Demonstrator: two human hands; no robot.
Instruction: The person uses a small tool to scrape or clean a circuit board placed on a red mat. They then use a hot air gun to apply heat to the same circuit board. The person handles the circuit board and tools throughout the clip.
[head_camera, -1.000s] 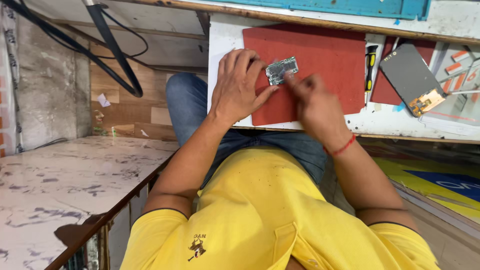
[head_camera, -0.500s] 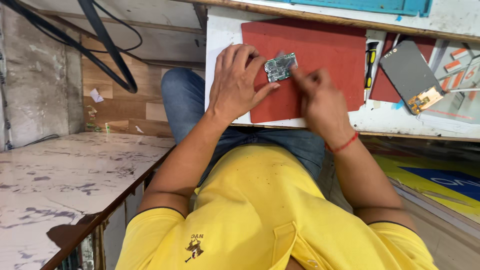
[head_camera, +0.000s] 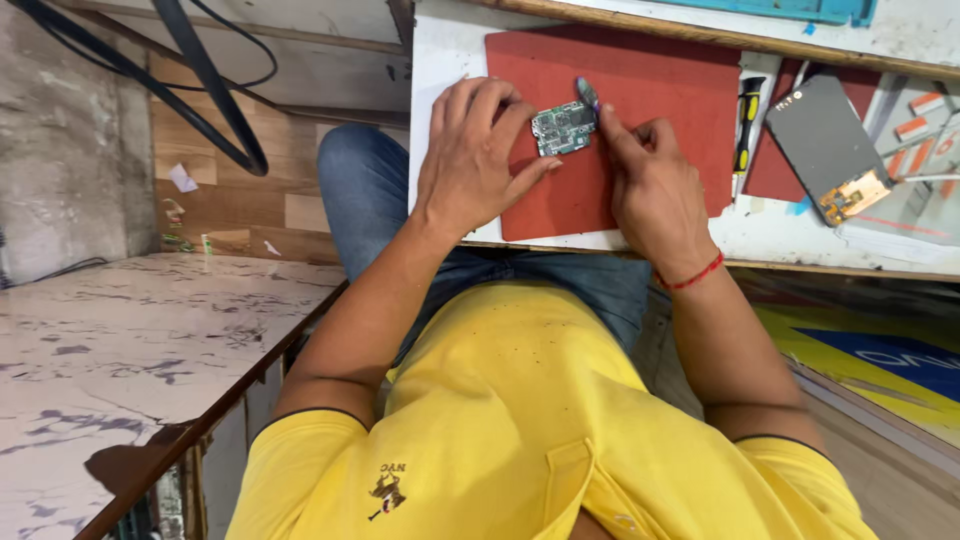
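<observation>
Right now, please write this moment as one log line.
left hand: holds circuit board | right hand: forefinger pressing on board | surface: red mat | nearby: screwdriver, opened phone

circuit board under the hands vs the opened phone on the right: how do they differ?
The circuit board is small, green and bare; the opened phone is larger, a dark grey slab with an orange part at its lower end. The board lies on the red mat, touched by the left hand and right hand; the phone lies untouched. Both lie flat on the bench.

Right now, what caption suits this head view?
Left hand steadies a small circuit board on a red mat; right hand touches it.
</observation>
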